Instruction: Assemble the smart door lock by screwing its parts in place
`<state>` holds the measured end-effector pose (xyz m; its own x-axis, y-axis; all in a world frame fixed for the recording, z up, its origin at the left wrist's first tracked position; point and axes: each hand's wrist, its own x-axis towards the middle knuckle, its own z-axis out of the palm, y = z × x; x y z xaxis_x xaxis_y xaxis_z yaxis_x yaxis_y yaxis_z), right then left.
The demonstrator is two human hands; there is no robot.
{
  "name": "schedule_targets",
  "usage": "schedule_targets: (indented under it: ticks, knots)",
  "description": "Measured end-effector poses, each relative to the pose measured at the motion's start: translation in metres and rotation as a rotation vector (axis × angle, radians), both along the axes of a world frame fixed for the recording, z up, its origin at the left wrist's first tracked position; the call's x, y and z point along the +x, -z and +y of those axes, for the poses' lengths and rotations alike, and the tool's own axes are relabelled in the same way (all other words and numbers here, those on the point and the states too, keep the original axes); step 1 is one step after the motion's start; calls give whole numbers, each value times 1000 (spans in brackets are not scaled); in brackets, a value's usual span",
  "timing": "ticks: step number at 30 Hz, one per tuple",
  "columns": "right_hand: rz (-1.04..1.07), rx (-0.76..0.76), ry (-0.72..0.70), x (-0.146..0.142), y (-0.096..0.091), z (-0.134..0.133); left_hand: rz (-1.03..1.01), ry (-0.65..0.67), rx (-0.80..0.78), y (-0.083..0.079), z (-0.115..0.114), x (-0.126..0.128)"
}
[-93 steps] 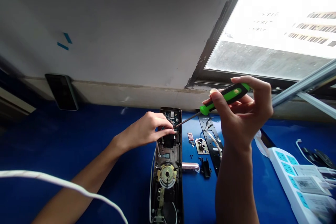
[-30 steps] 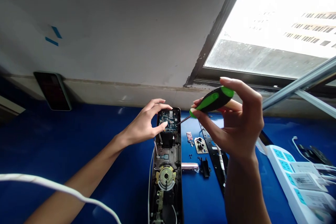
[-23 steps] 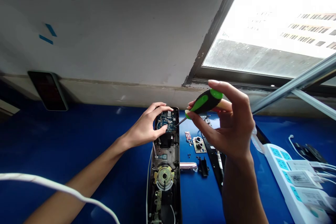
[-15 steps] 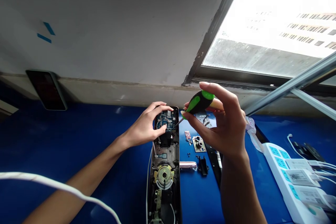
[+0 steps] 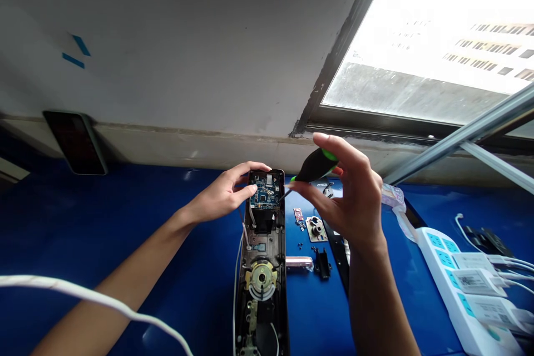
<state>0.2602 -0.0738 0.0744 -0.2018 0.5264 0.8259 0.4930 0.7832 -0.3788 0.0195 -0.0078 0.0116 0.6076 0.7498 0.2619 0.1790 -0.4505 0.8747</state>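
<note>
An opened door-lock body (image 5: 262,283) lies lengthwise on the blue table (image 5: 125,217), its inner parts exposed. At its far end sits a blue circuit board (image 5: 264,193). My left hand (image 5: 223,196) grips that far end, thumb against the board's left side and fingers curled over the top edge. My right hand (image 5: 348,197) is closed on a green and black screwdriver (image 5: 314,167). The thin shaft slants down to the left, and its tip rests at the board's right edge.
Small screws (image 5: 303,246), a red chip (image 5: 297,214), a metal fitting (image 5: 315,228), a black clip (image 5: 322,263) and a black mounting plate (image 5: 336,239) lie right of the lock. A white power strip (image 5: 467,283) is at right. A phone (image 5: 75,142) leans on the wall. A white cable (image 5: 95,303) crosses lower left.
My right hand and the screwdriver moved left and lower, closer to the board. My left hand shifted from fingers on the board to gripping the lock's far end.
</note>
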Motion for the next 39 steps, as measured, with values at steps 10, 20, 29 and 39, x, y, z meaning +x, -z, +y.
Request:
schedule_targets:
  ticks: [10, 20, 29, 39]
  knots:
    - [143, 69, -49, 2, -9, -6, 24, -12, -18, -2, -3, 1]
    - [149, 97, -38, 2, -11, -10, 113, -4, 105, -5, -5, -5]
    - [133, 78, -84, -2, -9, -10, 320, -6, 129, -26, -17, -6]
    - [116, 58, -103, -4, -9, -10, 366, 10, 151, -22, -18, -7]
